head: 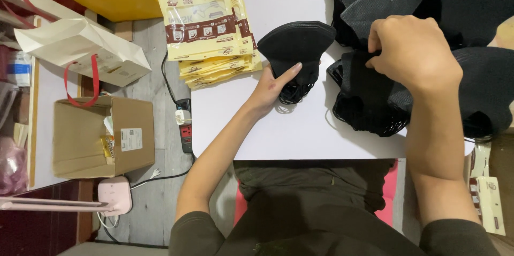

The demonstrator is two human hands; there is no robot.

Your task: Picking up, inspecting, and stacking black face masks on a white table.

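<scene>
Centrally on the white worktop [300, 133], a small stack of folded black face masks [295, 47] is being pinned flat by the left hand [270, 89], its fingers [289, 70] pressed together and laid along the lower edge, apparently so the folds and ear loops are being kept aligned. Just to its right, a looser heap of black masks [369, 101] is being worked by the right hand [413, 50]; its fingers are curled down into the pile, seemingly pinching a mask, though the grip itself is hidden. A stack of yellow packets [209, 26] is being kept close by at the worktop's far left corner, within easy reach. Below, a cardboard box [104, 135] is standing open on the floor.
</scene>
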